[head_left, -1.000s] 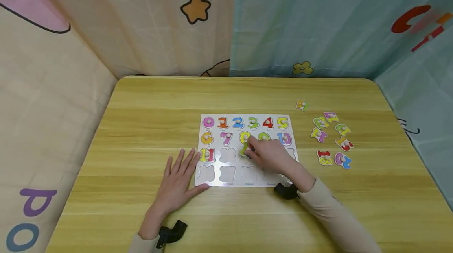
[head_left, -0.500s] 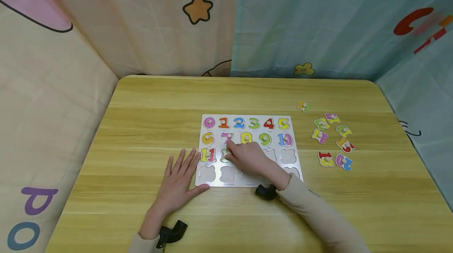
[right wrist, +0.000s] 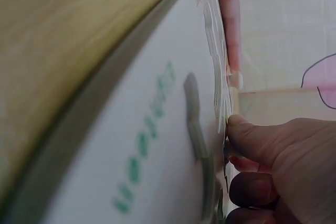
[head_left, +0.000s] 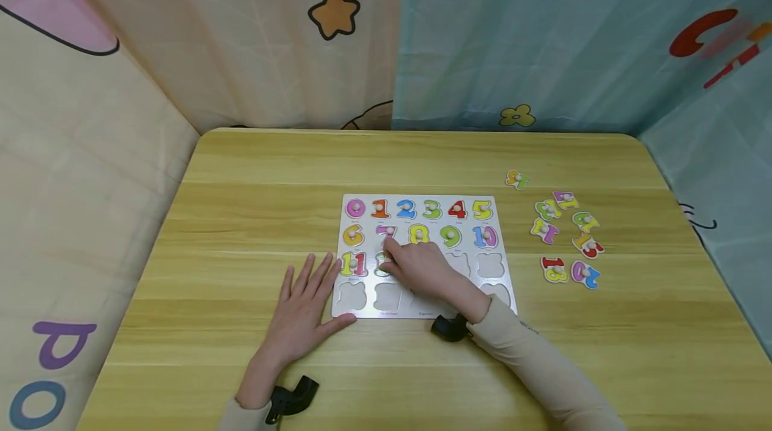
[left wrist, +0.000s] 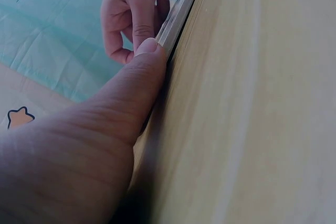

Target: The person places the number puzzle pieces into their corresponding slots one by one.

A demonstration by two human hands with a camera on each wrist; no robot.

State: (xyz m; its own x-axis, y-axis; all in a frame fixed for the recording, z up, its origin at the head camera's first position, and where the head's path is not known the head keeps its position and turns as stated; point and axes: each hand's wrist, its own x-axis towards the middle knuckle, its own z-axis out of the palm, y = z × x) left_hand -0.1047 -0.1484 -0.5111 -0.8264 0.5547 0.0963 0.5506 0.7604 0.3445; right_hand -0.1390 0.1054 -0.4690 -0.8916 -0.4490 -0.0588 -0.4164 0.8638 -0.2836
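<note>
A white number puzzle board (head_left: 369, 297) lies on the table, its top two rows and the 11 slot filled with knobbed numerals. My left hand (head_left: 304, 317) rests spread and flat beside it, fingertips at its left edge and thumb (left wrist: 149, 48) at its near corner. Over the third row, just right of the 11, my right hand (head_left: 425, 270) pinches a puzzle piece with a green numeral (head_left: 381, 265). Most of that piece is hidden under the fingers. In the right wrist view, the thumb (right wrist: 252, 135) and curled fingers are close against the board's face.
Several loose numeral pieces lie to the board's right, among them a red and yellow 18 (head_left: 554, 270) and a purple and blue 20 (head_left: 585, 274). One orange and green piece (head_left: 516, 180) sits farther back. Unfilled slots (head_left: 490, 266) show in the lower rows.
My right hand has moved left across the third row with the green piece, from below the 8 to beside the 11, and has since barely moved. The left hand stays put.
</note>
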